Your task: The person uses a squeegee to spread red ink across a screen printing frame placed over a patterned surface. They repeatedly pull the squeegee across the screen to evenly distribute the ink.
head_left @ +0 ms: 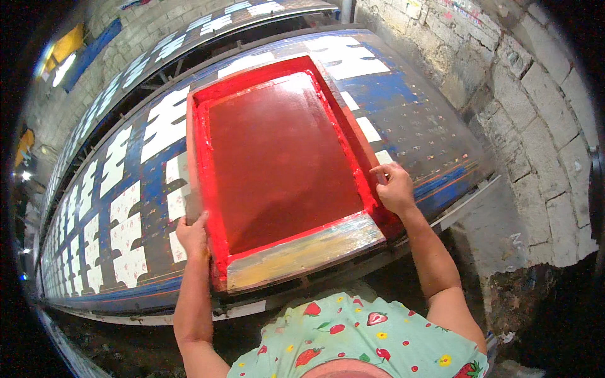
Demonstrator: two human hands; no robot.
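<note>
A large screen-printing frame (283, 157) with a dark red mesh and bright red ink along its inner edges lies over the long table in front of me. A strip of silvery and yellowish tape covers its near end. My left hand (194, 236) is closed on the frame's left side close to the near corner, thumb up along the edge. My right hand (396, 189) grips the right side a little farther up, its fingers bent over the rim. Parts of the fingers on both hands are hidden. White cut fabric pieces (128, 236) lie in rows beside the frame, some with small printed motifs.
The long printing table (435, 126) has a dark, blue-stained surface. More white pieces (350, 57) lie beyond the frame. A second table (214, 25) with similar pieces runs behind. A rough block wall (535, 126) stands close on the right.
</note>
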